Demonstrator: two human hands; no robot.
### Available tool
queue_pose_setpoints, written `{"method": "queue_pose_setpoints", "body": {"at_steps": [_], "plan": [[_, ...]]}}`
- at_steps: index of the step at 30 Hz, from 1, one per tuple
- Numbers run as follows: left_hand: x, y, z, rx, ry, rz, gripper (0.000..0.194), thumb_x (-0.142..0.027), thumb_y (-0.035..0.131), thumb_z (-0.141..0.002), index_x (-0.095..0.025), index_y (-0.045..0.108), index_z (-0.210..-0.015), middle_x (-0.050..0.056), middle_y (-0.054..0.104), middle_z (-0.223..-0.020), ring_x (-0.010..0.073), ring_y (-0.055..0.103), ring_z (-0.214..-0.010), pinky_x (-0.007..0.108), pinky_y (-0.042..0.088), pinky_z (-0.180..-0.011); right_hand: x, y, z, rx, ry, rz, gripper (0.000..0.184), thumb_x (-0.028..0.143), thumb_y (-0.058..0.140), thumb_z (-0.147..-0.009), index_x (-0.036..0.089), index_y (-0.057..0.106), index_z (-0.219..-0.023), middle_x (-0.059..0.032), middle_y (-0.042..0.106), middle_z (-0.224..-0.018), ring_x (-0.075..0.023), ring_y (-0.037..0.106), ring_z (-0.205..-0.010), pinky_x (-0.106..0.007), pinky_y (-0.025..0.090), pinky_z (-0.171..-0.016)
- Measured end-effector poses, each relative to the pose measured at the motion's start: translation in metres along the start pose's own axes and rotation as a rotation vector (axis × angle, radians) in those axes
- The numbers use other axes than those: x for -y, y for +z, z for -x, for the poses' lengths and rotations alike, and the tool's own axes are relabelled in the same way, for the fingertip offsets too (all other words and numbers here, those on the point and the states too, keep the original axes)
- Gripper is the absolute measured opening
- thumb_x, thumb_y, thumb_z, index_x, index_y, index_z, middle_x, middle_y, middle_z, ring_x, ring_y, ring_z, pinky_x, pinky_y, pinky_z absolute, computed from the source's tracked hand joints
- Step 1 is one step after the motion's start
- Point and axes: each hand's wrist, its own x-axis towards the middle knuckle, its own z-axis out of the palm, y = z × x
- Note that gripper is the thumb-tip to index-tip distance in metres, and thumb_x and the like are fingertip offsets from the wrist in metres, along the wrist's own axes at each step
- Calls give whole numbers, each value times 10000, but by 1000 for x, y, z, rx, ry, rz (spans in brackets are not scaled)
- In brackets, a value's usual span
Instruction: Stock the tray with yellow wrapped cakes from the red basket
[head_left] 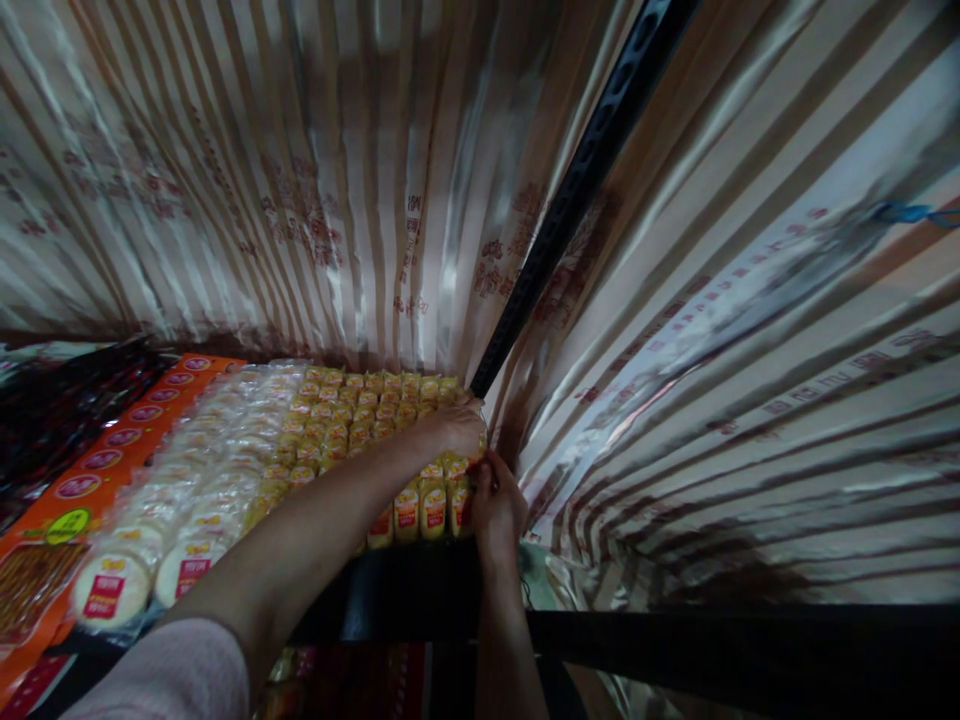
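Yellow-wrapped snack packs [433,508] with red and white labels stand in tight rows on a dark shelf [420,580]. My left hand [456,428] reaches across them to the right-hand rows, beside the foot of a black slotted post [551,220]. Its fingers point down among the packs and are mostly hidden. At the front right corner of the rows is my right hand [499,510], with its fingers curled in and touching the end packs. What lies between these fingers is too dark to make out. Both hands are close together.
Left of the yellow packs lie clear-wrapped round white cakes [111,588], then an orange snack package [120,450] and dark packs [67,410]. Printed plastic sheeting [360,180] hangs behind and to the right. A dark bar [675,650] runs along the lower right.
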Motion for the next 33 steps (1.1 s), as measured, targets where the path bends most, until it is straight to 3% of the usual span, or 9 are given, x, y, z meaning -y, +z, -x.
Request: {"method": "queue_pose_setpoints", "body": {"at_steps": [3,8,16,22,30,33], "plan": [[-4,-2,4,17,-13,-40,222,-199,548,-740,-128,665,-915,107,605,-1114,215,517,-1033,308,404,-917,0,-1,13,-8,-29,-47,548,405,302,-846,52,606,-1133,-174,664,-1056,-248,623,-965,-368,448,-873],[-9,-8,6,36,3,-60,233,-172,563,-725,-103,669,-921,118,626,-1057,205,541,-1014,270,403,-920,1,-8,34,115,-9,-100,588,471,267,-880,74,564,-1196,-176,630,-1131,-245,571,-1077,-374,426,-914],[-13,-4,6,33,-63,-37,277,-193,553,-728,-83,654,-962,153,588,-1135,244,510,-1099,309,399,-947,-2,-11,32,237,27,-178,671,544,190,-888,82,583,-1174,-174,590,-1199,-251,500,-1173,-394,354,-1002],[-16,3,8,-13,-72,-25,340,-195,537,-740,-136,617,-1065,137,401,-1381,273,377,-1250,384,343,-1017,-7,-9,33,187,1,-236,656,543,196,-894,94,545,-1221,-159,523,-1290,-240,412,-1257,-410,260,-1075],[-13,9,12,-61,-30,-15,383,-186,517,-765,-154,570,-1142,98,480,-1314,263,313,-1288,407,317,-1040,-8,-7,39,138,36,-236,684,550,209,-887,52,526,-1231,-187,513,-1290,-242,426,-1246,-400,284,-1065],[-15,7,18,-83,-21,-22,328,-184,533,-757,-175,602,-1077,69,541,-1227,250,342,-1260,384,333,-1026,-9,-7,40,146,29,-237,671,542,215,-889,57,527,-1233,-186,513,-1290,-245,422,-1249,-403,282,-1065]]}}
